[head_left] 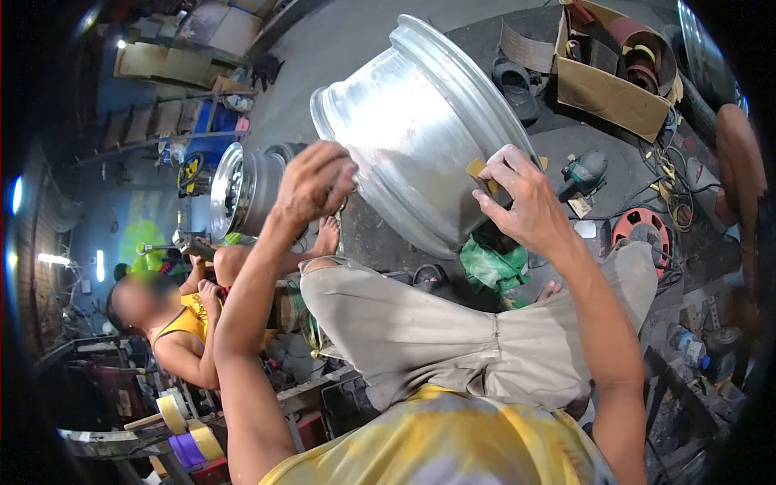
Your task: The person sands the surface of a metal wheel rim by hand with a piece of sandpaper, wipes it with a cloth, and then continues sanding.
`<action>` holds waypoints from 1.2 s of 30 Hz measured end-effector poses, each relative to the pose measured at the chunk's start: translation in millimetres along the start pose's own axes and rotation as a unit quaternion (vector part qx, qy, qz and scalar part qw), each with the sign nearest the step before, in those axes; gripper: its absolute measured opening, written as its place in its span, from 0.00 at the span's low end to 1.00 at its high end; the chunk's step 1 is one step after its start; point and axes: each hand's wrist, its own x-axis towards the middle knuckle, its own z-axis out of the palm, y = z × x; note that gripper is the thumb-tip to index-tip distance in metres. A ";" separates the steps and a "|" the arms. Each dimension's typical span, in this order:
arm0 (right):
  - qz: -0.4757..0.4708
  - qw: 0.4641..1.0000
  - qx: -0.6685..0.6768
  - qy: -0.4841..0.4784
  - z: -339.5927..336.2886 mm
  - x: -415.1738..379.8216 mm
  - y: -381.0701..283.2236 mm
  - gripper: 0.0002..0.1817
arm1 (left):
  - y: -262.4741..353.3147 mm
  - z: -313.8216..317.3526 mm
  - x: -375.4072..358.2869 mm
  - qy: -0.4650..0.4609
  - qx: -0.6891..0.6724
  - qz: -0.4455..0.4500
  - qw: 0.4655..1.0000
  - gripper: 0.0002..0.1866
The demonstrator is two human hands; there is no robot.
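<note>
A large silvery metal wheel rim (404, 121) lies tilted on its side in front of my knees. My left hand (317, 183) is closed, its curled fingers at the rim's near left edge; the fingertips are partly hidden. At the rim's right side, my right hand (521, 198) pinches a tan piece of sandpaper (475, 167) against or close to the metal, with pale dust on the fingers. Below that hand a green cloth (493, 263) lies on the floor beneath the rim.
A cardboard box (606, 97) of abrasive rolls stands at the upper right. Nearby lie a power tool (585, 171), a red cable reel (643, 230) and loose cords. Another person (190, 323) sits at left holding a tool, near a second wheel rim (242, 190).
</note>
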 end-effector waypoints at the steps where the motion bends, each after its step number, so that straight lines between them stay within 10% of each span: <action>1: -0.007 1.000 -0.002 0.005 1.0 -0.3 1.1 0.12 | -9.8 -2.9 -0.2 0.000 0.004 -0.020 1.000 0.08; 9: 0.089 0.990 0.106 0.041 -0.2 0.9 -8.0 0.13 | -9.5 -0.5 -25.8 0.032 0.095 -0.111 0.989 0.14; 14: 0.146 0.985 0.095 0.012 4.1 -0.3 -10.7 0.14 | 62.2 0.9 -48.0 -0.009 -0.017 0.015 1.000 0.10; 17: 0.127 0.981 0.131 0.064 25.9 6.5 -25.7 0.15 | 47.9 1.5 -44.8 0.130 -0.016 -0.076 0.988 0.07; 22: 0.096 0.984 0.123 0.083 76.0 49.3 -71.6 0.14 | -72.9 34.5 -14.1 0.302 -0.258 -0.524 0.754 0.19; 27: 0.059 0.990 0.019 0.127 117.3 59.5 -91.8 0.12 | -132.5 79.5 40.2 0.223 -0.553 -0.597 0.536 0.24; 36: 0.040 0.993 -0.046 0.105 136.1 117.1 -109.2 0.11 | -95.0 73.9 39.3 0.252 -0.567 -0.577 0.531 0.26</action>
